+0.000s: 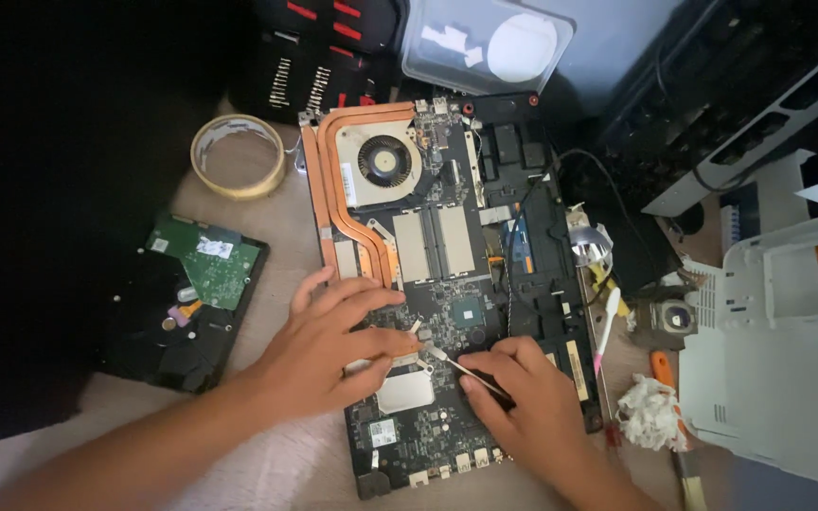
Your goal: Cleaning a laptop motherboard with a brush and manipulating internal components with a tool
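Note:
An opened laptop base (532, 284) lies on the table with its green mainboard (428, 426), copper heat pipes (333, 180) and a round fan (383, 159) exposed. My left hand (328, 350) rests flat on the board's left part, fingers spread over the copper heat sink plate (400, 388). My right hand (523, 407) grips a thin metal tool (447, 360) like a pen; its tip touches the board just beside my left fingertips.
A hard drive (186, 298), circuit side up, lies at left. A roll of tape (237, 156) sits behind it. A screwdriver bit set (319, 57) and a clear plastic box (485, 43) stand at the back. At right are a crumpled tissue (650, 412), a toothbrush (606, 331) and white casing parts (778, 350).

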